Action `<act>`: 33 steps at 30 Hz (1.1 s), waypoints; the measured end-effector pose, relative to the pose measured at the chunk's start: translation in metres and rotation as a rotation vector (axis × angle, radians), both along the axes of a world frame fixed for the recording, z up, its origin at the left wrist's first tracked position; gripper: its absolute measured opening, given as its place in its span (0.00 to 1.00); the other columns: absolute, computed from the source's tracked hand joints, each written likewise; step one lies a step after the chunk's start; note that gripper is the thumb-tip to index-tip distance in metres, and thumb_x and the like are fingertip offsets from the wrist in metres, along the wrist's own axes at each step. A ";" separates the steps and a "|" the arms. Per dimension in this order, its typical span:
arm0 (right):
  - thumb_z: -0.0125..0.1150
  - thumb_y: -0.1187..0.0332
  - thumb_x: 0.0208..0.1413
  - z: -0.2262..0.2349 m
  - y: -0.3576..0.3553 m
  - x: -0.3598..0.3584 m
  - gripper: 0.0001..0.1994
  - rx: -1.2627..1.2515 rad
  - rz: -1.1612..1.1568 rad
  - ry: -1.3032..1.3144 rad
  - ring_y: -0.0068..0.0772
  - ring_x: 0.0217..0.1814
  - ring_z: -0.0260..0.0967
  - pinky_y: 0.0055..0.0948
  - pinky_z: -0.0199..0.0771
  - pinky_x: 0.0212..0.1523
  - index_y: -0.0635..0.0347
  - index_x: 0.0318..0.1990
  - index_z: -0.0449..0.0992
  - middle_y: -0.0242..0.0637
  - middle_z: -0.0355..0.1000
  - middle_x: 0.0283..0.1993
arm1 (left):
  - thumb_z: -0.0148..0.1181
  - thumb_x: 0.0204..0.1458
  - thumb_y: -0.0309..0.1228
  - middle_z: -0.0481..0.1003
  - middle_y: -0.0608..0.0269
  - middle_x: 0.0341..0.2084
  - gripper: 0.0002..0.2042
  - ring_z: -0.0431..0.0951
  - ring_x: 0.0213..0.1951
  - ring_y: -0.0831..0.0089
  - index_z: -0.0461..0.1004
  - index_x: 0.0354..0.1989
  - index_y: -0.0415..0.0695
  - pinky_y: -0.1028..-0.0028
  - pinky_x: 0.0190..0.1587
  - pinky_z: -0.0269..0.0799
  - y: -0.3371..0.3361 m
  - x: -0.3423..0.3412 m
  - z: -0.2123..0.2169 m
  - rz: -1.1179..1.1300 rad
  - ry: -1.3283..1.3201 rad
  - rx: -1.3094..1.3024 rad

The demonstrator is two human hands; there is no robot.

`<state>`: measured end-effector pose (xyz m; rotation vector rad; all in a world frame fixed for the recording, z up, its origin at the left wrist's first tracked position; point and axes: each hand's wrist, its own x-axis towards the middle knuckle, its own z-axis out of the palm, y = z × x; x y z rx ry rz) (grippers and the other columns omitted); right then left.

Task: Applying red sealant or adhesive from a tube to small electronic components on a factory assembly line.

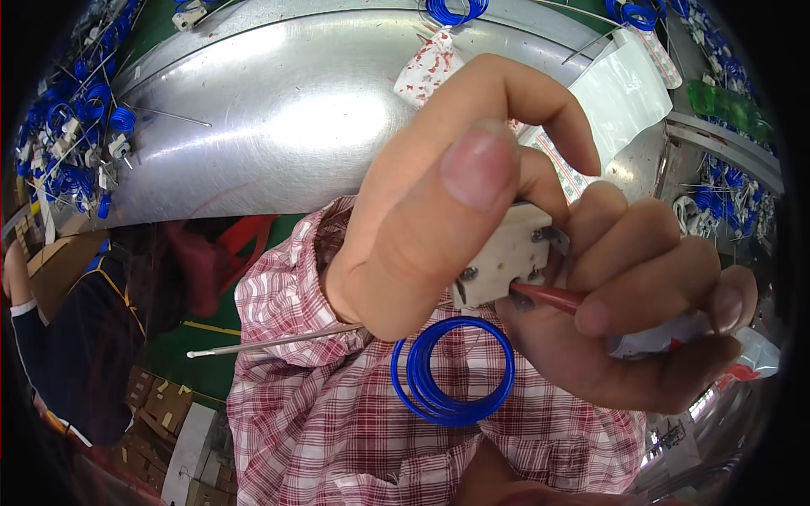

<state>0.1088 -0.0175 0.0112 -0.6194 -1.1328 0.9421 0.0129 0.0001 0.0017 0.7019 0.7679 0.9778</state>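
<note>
My left hand (pixel 430 202), at the middle, is closed round a small white thermostat (pixel 506 257) with metal terminals on its face. Thumb and curled fingers pinch the block from the left and above. A coil of blue tubing (pixel 456 371) hangs just below it, in front of the plaid shirt. From under the left wrist a thin metal rod (pixel 270 341) sticks out to the left. Facing it, my right hand (pixel 650 295) has its fingers curled round a red pointed tool (pixel 548 297). The red tip meets the block's lower edge. The tool's other end is hidden in the hand.
Behind the hands stretches a shiny metal table (pixel 278 93). On it lie a red-stained white cloth (pixel 429 72) and a white plastic bag (pixel 624 88). Blue coiled parts (pixel 84 126) are heaped at the far left. Another person (pixel 76 337) is at the left, near cardboard boxes (pixel 156 413).
</note>
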 end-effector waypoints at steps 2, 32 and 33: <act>0.28 0.55 0.57 -0.005 0.001 0.005 0.21 0.075 0.018 0.038 0.21 0.15 0.45 0.21 0.45 0.17 0.62 0.42 0.62 0.33 0.59 0.17 | 0.32 0.48 0.58 0.70 0.50 0.15 0.31 0.65 0.12 0.78 0.56 0.35 0.35 0.82 0.14 0.57 -0.001 0.000 0.002 0.004 -0.012 -0.023; 0.34 0.53 0.56 -0.008 0.002 0.007 0.22 0.135 -0.058 0.121 0.22 0.18 0.49 0.22 0.51 0.18 0.65 0.44 0.62 0.33 0.62 0.23 | 0.28 0.52 0.55 0.68 0.53 0.13 0.28 0.62 0.11 0.79 0.56 0.34 0.36 0.82 0.13 0.55 0.000 0.006 -0.002 -0.003 -0.169 -0.081; 0.34 0.53 0.56 -0.008 0.002 0.007 0.22 0.136 -0.060 0.122 0.22 0.18 0.49 0.22 0.51 0.18 0.65 0.44 0.62 0.33 0.62 0.23 | 0.28 0.52 0.55 0.68 0.53 0.13 0.28 0.62 0.11 0.79 0.56 0.34 0.36 0.82 0.13 0.55 0.000 0.007 -0.002 -0.004 -0.168 -0.081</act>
